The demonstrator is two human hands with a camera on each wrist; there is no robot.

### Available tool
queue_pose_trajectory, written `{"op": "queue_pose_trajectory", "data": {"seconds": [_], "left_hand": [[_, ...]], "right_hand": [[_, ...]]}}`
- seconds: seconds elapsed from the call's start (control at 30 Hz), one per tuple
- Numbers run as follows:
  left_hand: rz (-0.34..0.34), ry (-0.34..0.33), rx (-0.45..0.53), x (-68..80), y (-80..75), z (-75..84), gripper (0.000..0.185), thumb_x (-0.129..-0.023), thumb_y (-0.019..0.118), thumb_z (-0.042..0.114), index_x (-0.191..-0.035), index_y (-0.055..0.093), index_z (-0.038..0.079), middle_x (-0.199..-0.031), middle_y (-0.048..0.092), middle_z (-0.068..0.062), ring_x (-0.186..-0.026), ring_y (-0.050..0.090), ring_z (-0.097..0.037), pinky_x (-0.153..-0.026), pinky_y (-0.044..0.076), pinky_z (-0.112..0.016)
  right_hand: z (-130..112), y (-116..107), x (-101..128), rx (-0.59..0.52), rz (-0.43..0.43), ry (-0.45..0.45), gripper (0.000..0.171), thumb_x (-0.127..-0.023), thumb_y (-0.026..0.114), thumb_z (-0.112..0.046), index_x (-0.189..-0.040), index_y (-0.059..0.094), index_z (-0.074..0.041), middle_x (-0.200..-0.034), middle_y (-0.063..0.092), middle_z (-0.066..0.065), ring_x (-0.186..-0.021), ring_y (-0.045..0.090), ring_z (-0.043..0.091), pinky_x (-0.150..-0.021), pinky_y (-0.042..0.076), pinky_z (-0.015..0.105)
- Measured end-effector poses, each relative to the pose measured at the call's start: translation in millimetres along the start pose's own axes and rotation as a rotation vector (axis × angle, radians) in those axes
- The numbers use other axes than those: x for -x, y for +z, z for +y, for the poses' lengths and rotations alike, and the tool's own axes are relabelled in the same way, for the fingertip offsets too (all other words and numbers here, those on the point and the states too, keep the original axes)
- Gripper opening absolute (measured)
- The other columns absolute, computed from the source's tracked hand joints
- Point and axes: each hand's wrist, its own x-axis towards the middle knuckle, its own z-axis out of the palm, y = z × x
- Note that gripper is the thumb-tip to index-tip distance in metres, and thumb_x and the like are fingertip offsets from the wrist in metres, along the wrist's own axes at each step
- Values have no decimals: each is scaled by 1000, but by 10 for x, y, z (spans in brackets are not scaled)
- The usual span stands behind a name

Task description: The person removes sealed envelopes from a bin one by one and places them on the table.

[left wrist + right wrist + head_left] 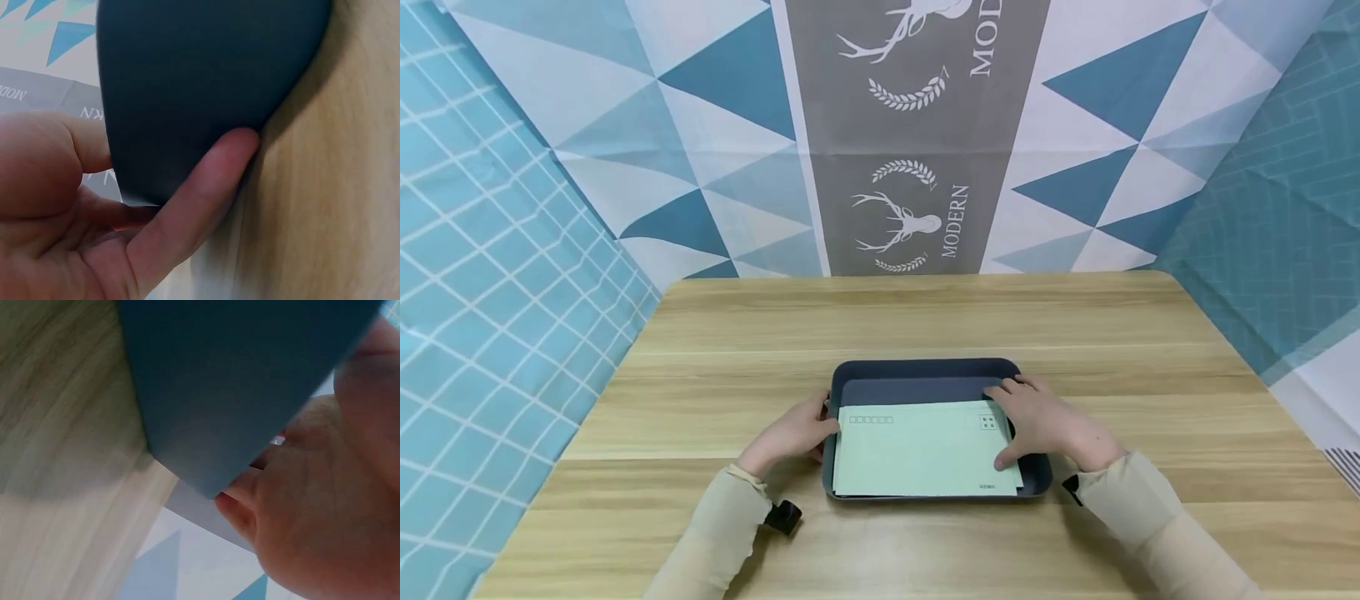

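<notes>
A dark blue-grey tray [925, 368] lies on the wooden table with pale green envelopes [917, 454] in it, the top one printed with small boxes. My left hand [793, 432] grips the tray's left wall, thumb over the rim; the left wrist view shows a finger [206, 181] against the outer wall. Over the tray's right wall reaches my right hand [1045, 421], thumb and forefinger spread apart at the right end of the envelopes. Low in the right wrist view, other fingers [237, 512] are beside the tray's outer corner. How many envelopes there are is hidden.
The wooden table [700, 333] extends around the tray on all sides. Patterned cloth [895, 133] with deer prints hangs behind it, and blue checked cloth [490, 250] covers the left side. A black wrist device [784, 517] sits by the left sleeve.
</notes>
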Motion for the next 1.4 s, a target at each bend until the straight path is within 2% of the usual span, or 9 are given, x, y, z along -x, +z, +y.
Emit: {"op": "queue_pose_trajectory", "data": {"seconds": [0.37, 0.57, 0.67, 0.83, 0.93, 1.07, 1.2, 1.3, 1.4], "left_hand": [[23, 48, -2, -11, -89, -29, 50, -85, 46, 4, -133, 35, -4, -85, 55, -14, -53, 55, -19, -46, 50, -34], [10, 52, -12, -47, -106, -28, 53, -85, 48, 6, -135, 33, 0, -85, 53, -14, -53, 55, -19, -48, 50, -33], [3, 54, -15, -59, -108, -27, 57, -84, 49, 6, -137, 30, -1, -86, 53, -14, -54, 55, -19, -48, 51, -33], [-6, 35, -13, -81, -93, -76, 62, -84, 48, 6, -140, 24, -1, -90, 54, -15, -56, 57, -19, -49, 51, -32], [-13, 37, -8, -77, -87, -110, 64, -84, 49, 7, -141, 21, -1, -92, 54, -15, -57, 57, -19, -50, 52, -33], [-21, 54, -3, -63, -84, -123, 67, -84, 52, 8, -141, 17, -2, -97, 55, -17, -63, 58, -19, -52, 52, -33], [-38, 67, 5, -43, -88, -110, 78, -81, 58, 7, -142, 10, -2, -114, 51, -24, -72, 58, -18, -54, 51, -32], [-63, 73, 9, -34, -88, -106, 84, -78, 59, 3, -143, 6, -2, -122, 44, -28, -69, 58, -18, -52, 51, -33], [-81, 89, 6, -33, -83, -111, 83, -76, 56, 0, -143, 5, -1, -121, 43, -30, -61, 58, -19, -46, 51, -34]], "right_hand": [[59, 13, -146, -109, 88, 5, 76, -58, 82, -39, -118, 53, 0, -119, 54, 16, -120, 39, 42, -104, 21, 54], [100, 27, -179, -257, 178, 32, 64, -63, 82, -24, -114, 50, -4, -110, 59, 9, -106, 54, 30, -104, 20, 49], [115, 28, -182, -287, 214, 51, 62, -64, 81, -22, -114, 47, -5, -107, 60, 8, -101, 56, 26, -102, 23, 48], [135, 19, -190, -326, 232, 71, 63, -68, 79, -22, -117, 42, -6, -106, 58, 7, -89, 52, 22, -85, 41, 40], [153, 14, -194, -395, 222, 54, 60, -71, 76, -19, -116, 38, -6, -99, 59, 5, -79, 51, 17, -73, 44, 33], [182, 2, -183, -525, 218, 19, 53, -77, 70, -11, -114, 32, -7, -92, 62, 4, -78, 57, 12, -69, 46, 29], [215, -16, -180, -604, 248, 6, 54, -81, 64, -5, -118, 25, -4, -90, 65, 9, -76, 62, 12, -66, 50, 28], [238, -30, -190, -647, 282, 16, 60, -83, 61, -2, -126, 20, 0, -93, 65, 13, -73, 61, 14, -63, 50, 27], [253, -46, -204, -684, 317, 35, 58, -85, 59, -3, -129, 22, 1, -99, 62, 15, -74, 59, 15, -61, 48, 26]]}}
